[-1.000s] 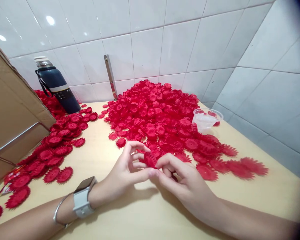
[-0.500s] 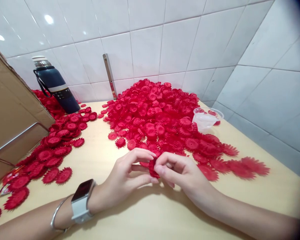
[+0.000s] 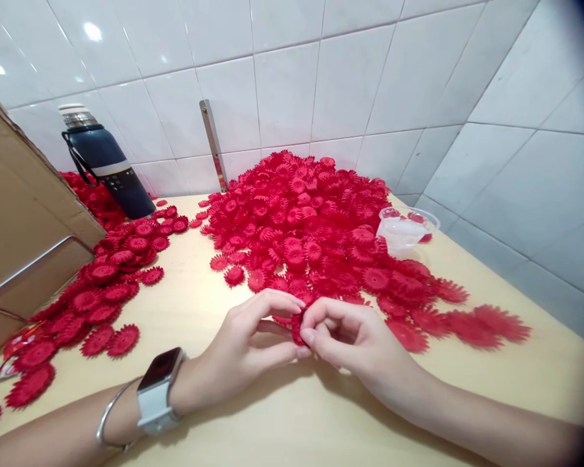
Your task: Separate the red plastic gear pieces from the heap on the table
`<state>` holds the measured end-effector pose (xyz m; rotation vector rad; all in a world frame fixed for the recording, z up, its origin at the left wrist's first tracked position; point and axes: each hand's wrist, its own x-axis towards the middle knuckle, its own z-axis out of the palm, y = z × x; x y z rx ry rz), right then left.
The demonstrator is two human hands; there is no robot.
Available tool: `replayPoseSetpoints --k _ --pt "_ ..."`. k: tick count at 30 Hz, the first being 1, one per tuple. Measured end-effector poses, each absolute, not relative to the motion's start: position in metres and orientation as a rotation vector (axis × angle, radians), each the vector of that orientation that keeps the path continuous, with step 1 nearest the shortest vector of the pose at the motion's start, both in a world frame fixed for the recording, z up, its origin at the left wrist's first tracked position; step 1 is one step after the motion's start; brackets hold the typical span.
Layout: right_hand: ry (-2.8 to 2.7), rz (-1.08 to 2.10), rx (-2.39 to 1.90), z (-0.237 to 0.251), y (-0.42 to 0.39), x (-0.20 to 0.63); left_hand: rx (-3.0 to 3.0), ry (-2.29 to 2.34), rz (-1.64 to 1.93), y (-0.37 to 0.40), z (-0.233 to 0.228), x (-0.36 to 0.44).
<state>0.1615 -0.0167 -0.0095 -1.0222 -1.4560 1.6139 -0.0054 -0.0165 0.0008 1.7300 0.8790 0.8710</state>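
Wooden bench (image 3: 272, 421) carries a big heap of red toothed discs (image 3: 311, 220) against the tiled wall, with a smaller scatter (image 3: 102, 292) to the left beside a cardboard box (image 3: 24, 220) and a dark flask (image 3: 107, 165). Near the front edge, the left hand (image 3: 243, 350) and right hand (image 3: 355, 344) meet, their fingers (image 3: 309, 337) pinched from both sides on one red disc (image 3: 298, 326), held on edge just above the bench.

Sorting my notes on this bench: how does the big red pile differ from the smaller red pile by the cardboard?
The big pile is heaped high against the wall; the smaller pile lies flatter, strung along the cardboard. A clear cup rests at the big pile; a dark bottle stands by the smaller. Both hold red toothed discs.
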Motion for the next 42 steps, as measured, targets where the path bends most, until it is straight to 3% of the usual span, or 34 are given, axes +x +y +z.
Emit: replayPoseSetpoints --k 16,22,27,42 --pt "-1.430 1.538 -1.119 -0.010 -0.022 0.163 1.615 1.304 1.119 -0.003 -0.007 -0.012" --pt "-1.226 1.248 -1.199 -0.007 -0.016 0.161 1.670 1.200 1.064 -0.012 -0.005 -0.006" --pt "-1.465 1.492 -1.023 -0.008 -0.020 0.160 1.745 1.125 0.944 -0.016 -0.003 -0.005" --pt "-1.393 1.533 -1.064 -0.006 -0.015 0.161 1.633 1.024 0.908 -0.016 0.000 -0.006"
